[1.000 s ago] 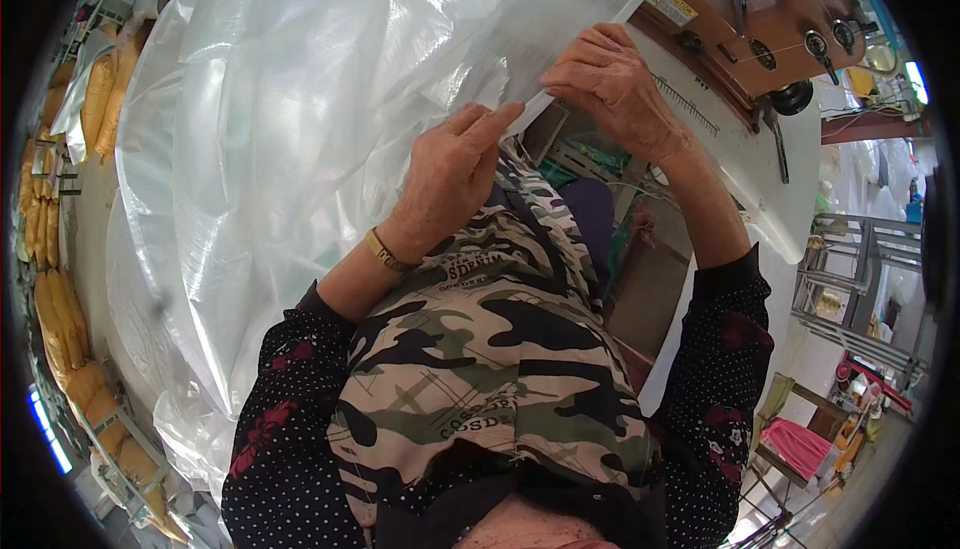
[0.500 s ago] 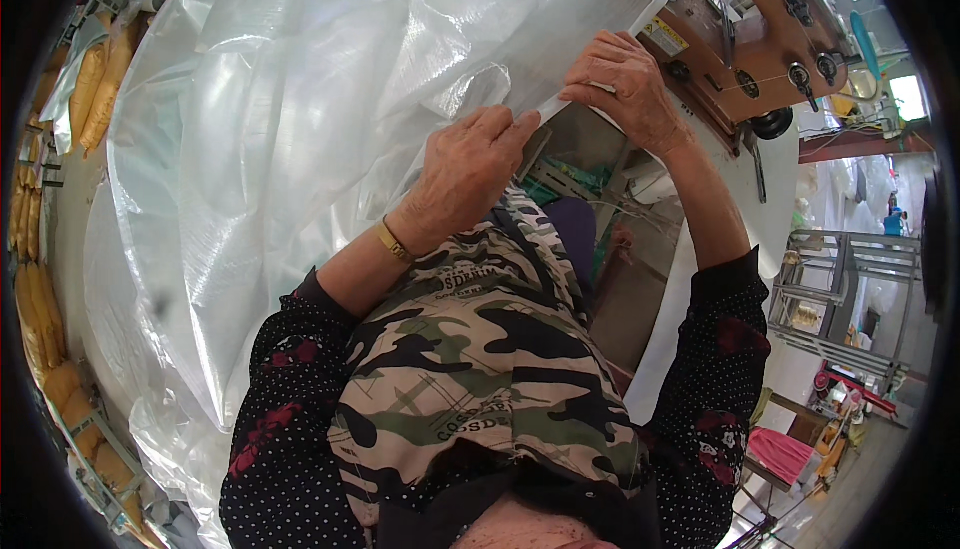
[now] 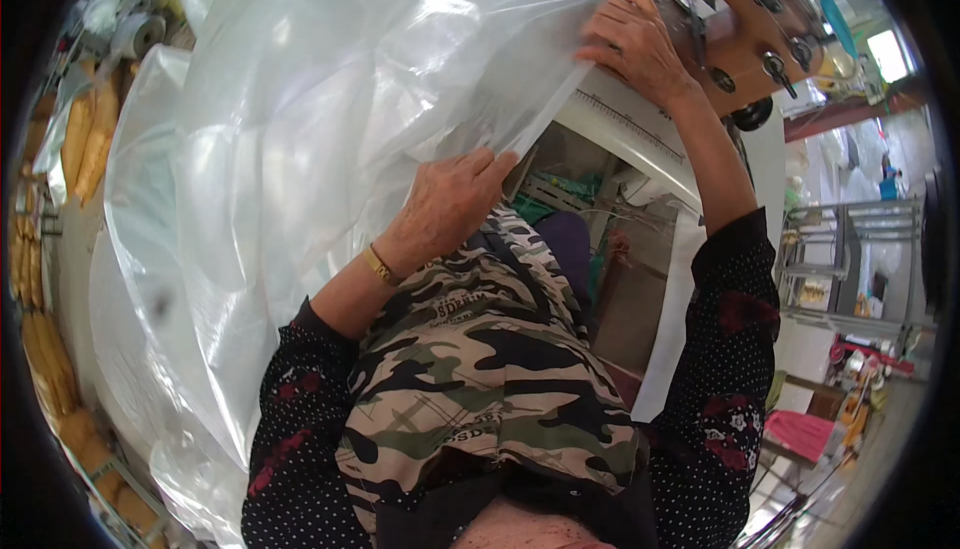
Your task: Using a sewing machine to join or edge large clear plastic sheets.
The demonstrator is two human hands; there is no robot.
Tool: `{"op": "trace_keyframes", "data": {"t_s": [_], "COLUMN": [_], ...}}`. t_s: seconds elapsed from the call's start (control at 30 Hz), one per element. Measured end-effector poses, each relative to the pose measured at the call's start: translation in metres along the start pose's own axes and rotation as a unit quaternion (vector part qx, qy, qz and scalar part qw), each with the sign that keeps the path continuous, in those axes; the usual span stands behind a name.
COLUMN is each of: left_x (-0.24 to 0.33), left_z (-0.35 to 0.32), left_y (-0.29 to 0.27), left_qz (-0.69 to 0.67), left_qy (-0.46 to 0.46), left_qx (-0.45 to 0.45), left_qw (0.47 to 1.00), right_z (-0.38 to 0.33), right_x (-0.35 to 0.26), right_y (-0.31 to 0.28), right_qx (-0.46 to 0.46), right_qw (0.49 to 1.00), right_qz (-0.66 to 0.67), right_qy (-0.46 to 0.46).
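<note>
A large sheet of clear, glossy plastic film (image 3: 330, 149) fills the upper left, draped over the person's lap and a white work table (image 3: 640, 134). Since a second ago, both hands have pushed forward and spread apart along the film's folded edge, likely feeding it toward the wooden-topped machine (image 3: 740, 29). The left hand (image 3: 450, 199) pinches the near end of that edge. The right hand (image 3: 635, 44) presses the far end beside the machine's metal fittings. The edge runs diagonally, lower left to upper right, pointing into the machine.
</note>
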State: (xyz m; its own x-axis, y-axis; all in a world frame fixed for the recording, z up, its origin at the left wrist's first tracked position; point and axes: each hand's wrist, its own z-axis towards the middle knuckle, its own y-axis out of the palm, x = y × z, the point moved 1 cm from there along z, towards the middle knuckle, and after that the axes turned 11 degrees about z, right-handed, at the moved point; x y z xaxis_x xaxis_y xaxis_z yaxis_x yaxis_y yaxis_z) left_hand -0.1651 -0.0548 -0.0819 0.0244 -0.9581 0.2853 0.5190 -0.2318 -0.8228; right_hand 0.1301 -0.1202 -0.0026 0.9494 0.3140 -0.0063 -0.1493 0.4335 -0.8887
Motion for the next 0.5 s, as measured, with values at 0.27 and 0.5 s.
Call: {"op": "trace_keyframes", "data": {"t_s": [0.27, 0.5], "left_x": [0.008, 0.009], "left_z": [0.011, 0.027], "left_y": [0.024, 0.031], "left_qz": [-0.006, 0.004], "left_qy": [0.06, 0.076], "left_qx": [-0.031, -0.036], "left_qw": [0.998, 0.996], "right_z": [-0.026, -0.043], "right_x": [0.002, -0.01], "right_y": [0.03, 0.041], "right_qx": [0.245, 0.275], "right_qw": [0.954, 0.945], "right_qz": [-0.138, -0.114], "right_qy": [0.105, 0.139]}}
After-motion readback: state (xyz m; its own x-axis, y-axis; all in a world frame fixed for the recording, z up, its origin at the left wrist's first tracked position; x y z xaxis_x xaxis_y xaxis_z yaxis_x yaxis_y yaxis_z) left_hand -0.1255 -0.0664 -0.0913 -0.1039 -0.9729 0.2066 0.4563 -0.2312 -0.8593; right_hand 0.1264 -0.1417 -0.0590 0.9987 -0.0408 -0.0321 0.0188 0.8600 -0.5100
